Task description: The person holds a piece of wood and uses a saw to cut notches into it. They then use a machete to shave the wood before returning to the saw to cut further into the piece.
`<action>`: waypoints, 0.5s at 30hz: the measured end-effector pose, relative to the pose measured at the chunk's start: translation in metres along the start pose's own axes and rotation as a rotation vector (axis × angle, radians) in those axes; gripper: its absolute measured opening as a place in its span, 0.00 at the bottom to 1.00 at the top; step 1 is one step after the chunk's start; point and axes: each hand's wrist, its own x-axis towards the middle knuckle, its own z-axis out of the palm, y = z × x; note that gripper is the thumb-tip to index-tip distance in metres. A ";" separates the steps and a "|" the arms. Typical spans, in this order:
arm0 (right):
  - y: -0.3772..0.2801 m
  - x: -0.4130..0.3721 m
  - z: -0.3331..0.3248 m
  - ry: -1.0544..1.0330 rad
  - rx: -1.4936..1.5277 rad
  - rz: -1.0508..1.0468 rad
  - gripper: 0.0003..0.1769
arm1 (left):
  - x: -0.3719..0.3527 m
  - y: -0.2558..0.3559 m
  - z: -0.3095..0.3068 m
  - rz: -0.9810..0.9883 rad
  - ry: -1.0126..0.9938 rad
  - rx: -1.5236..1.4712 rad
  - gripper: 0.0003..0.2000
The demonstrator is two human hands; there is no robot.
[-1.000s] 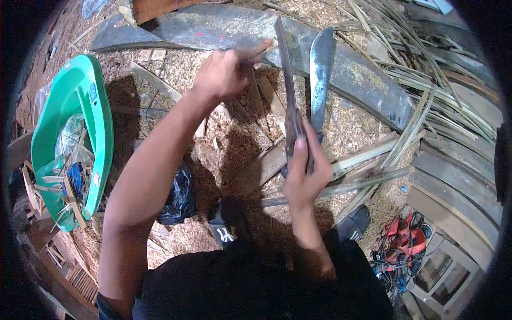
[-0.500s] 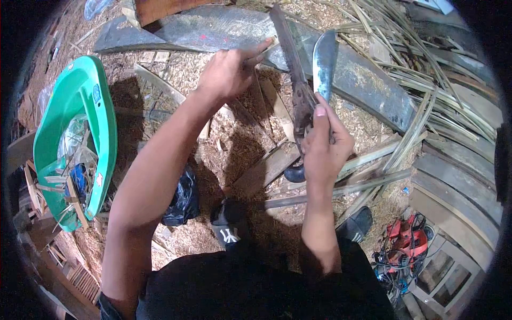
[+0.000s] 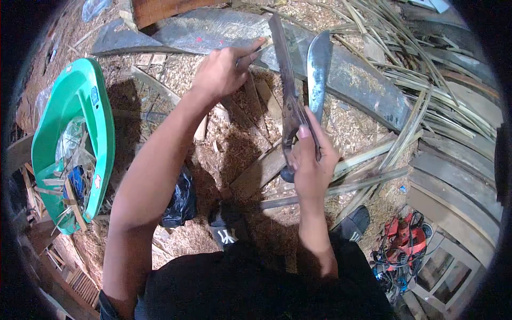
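My right hand [image 3: 313, 157] is wrapped round the handle of a dark, toothed hand saw [image 3: 284, 64], whose narrow blade points up and away from me. Beside it a machete [image 3: 318, 72] with a broad shiny blade rises from the same hand; its dark handle end shows below my fingers. To the left, my left hand [image 3: 226, 69] is pinched on something small and pale at its fingertips, left of the saw blade and not touching it. What that small piece is cannot be made out.
A grey plank [image 3: 213, 29] crosses the ground beyond my hands. A green plastic tub [image 3: 104, 128] with scraps lies left, a black bag [image 3: 180, 200] near my left arm. Wood strips [image 3: 442, 96] pile up right, above a red power tool [image 3: 410, 240]. Sawdust covers the ground.
My right hand has shifted slightly left with the saw and machete. My left hand has moved a little left too.
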 end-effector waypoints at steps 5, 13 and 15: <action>-0.002 -0.005 -0.009 -0.062 0.014 0.012 0.24 | -0.008 0.002 -0.002 -0.065 -0.012 0.009 0.21; 0.008 -0.015 -0.018 -0.031 -0.312 -0.247 0.22 | -0.019 -0.002 0.004 0.009 0.018 -0.030 0.26; 0.010 -0.019 -0.016 -0.029 -0.240 -0.159 0.23 | -0.021 -0.004 0.008 0.062 0.078 -0.070 0.33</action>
